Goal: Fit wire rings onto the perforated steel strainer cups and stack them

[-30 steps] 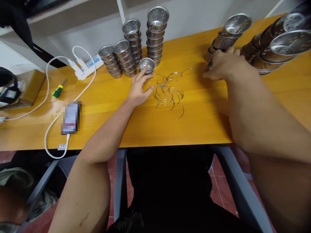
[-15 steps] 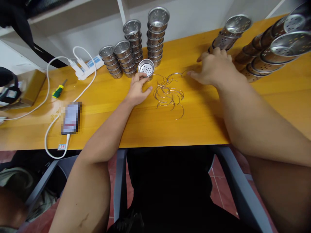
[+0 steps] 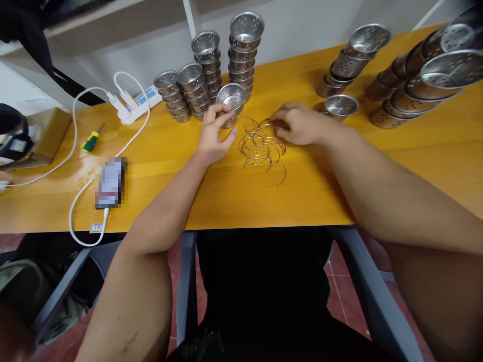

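The wooden table [image 3: 234, 201] bears perforated metal cups [image 3: 195, 88], curved wires [image 3: 258, 142], a phone [image 3: 110, 183] and a screwdriver [image 3: 90, 143].

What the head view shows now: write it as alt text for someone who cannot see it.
A person's left hand touches a perforated metal cup on a wooden table, while the right hand is at a pile of thin curved wires. Stacks of similar cups stand behind and to the right; a phone, screwdriver and power strip lie at left.

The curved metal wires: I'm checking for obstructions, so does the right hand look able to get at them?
Yes, most likely: the right hand has its fingertips at the upper right of the curved metal wires, with nothing visible standing between.
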Demonstrator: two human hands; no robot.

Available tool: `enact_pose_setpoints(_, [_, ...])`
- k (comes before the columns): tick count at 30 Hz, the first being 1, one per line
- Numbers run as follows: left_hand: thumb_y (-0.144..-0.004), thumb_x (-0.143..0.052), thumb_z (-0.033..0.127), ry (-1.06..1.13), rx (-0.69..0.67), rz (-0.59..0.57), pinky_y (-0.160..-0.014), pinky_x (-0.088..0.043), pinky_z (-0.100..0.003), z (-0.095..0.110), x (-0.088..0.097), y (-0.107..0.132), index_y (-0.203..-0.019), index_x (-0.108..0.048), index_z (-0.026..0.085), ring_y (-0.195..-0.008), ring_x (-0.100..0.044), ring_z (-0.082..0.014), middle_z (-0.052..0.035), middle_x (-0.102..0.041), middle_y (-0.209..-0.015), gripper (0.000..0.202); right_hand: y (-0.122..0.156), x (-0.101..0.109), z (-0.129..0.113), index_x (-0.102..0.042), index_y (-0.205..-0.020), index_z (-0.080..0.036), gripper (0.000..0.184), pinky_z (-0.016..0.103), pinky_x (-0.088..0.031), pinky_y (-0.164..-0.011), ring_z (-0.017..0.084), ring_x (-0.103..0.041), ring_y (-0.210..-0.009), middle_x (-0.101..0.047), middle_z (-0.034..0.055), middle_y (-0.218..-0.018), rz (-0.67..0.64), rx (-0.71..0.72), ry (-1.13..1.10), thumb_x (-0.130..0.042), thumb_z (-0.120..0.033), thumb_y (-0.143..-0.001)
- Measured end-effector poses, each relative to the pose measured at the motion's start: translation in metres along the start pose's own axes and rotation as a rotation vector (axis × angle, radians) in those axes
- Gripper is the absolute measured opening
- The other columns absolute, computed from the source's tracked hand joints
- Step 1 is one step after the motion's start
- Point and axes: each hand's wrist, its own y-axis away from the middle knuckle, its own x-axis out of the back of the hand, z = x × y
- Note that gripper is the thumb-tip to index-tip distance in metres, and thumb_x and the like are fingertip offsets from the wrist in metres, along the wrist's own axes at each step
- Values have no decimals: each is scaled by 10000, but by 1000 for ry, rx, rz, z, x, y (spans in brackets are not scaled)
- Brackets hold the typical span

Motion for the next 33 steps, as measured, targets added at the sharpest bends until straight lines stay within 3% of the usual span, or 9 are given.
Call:
enact_pose_setpoints(3, [-1247, -741, 707, 67, -85, 21, -1370, -674, -632, 26, -3, -2, -1598, -849, 410, -1546, -809, -335, -119, -795, -1596, 472, 2, 8, -18, -858, -1620, -128, 516, 629, -623, -1381, 480, -799, -1479, -838, 297, -1598, -38, 6, 56, -595, -274, -1200])
enact_pose_setpoints(6, [-1221, -833, 638, 124, -113, 0, -1295, -698, -565, 48, -9, -1, -1396, -890, 368, -1393, -840, -284, -97, -844, -1433, 327, 6, 15, -29, -879, -1584, -238, 497, 633, -658, -1306, 462, -834, -1382, -873, 225, -1566, -53, 45, 12, -577, -412, -1230])
enact_pose_setpoints(10, [-1133, -957, 628, 150, -34, -87, -1104, -704, -456, 57, -15, 2, -1157, -823, 299, -1199, -807, -236, -74, -829, -1248, 356, 6, 12, -25, -904, -1449, -304, 515, 627, -672, -1188, 462, -833, -1258, -871, 196, -1422, -113, 111, -50, -716, -715, -1204])
enact_pose_setpoints(13, [-1084, -1009, 520, 110, 98, -135, -1073, -699, -453, 57, -13, 3, -1126, -761, 297, -1172, -780, -240, -60, -803, -1226, 336, 0, 1, -19, -905, -1366, -330, 418, 601, -660, -1152, 444, -831, -1222, -855, 165, -1345, -85, 118, -65, -799, -683, -1168])
enact_pose_setpoints(19, [-1055, -1011, 536, 90, 249, -152, -1137, -775, -479, 57, -10, 5, -1288, -761, 293, -1264, -823, -255, -86, -793, -1391, 420, -10, -21, -20, -882, -1246, -324, 280, 552, -659, -1085, 417, -821, -1211, -869, 143, -1249, 23, 112, -13, -708, -542, -1225])
enact_pose_setpoints(22, [-1007, -1071, 598, 98, 276, -146, -1228, -807, -487, 50, -14, 9, -1500, -767, 303, -1495, -832, -304, -135, -772, -1654, 650, -10, -21, -24, -893, -1306, -308, 291, 589, -669, -1109, 442, -826, -1217, -894, 164, -1271, 29, 86, 13, -700, -489, -1185])
enact_pose_setpoints(25, [-981, -1094, 680, 118, 288, -188, -1337, -790, -558, 40, -20, 16, -1745, -650, 324, -1682, -792, -377, -190, -700, -1857, 953, -8, -17, -29, -882, -1282, -298, 259, 617, -657, -1150, 468, -838, -1248, -904, 176, -1323, 16, 59, -10, -715, -455, -1161])
enact_pose_setpoints(29, [-1072, -986, 763, 169, 271, -263, -1409, -739, -604, 34, -25, 21, -1938, -396, 334, -1588, -876, -366, -195, -786, -1741, 1132, -5, -13, -37, -847, -1213, -299, 180, 578, -633, -1165, 443, -839, -1271, -879, 154, -1326, 13, 59, -51, -753, -448, -1175])
enact_pose_setpoints(33, [-1056, -1020, 726, 80, 273, -146, -1453, -700, -600, 38, -22, 15, -1937, -367, 356, -1745, -773, -405, -199, -695, -1830, 1157, -1, -5, -43, -846, -1190, -305, 247, 604, -633, -1193, 449, -799, -1292, -835, 158, -1288, 84, 62, -104, -770, -539, -1185])
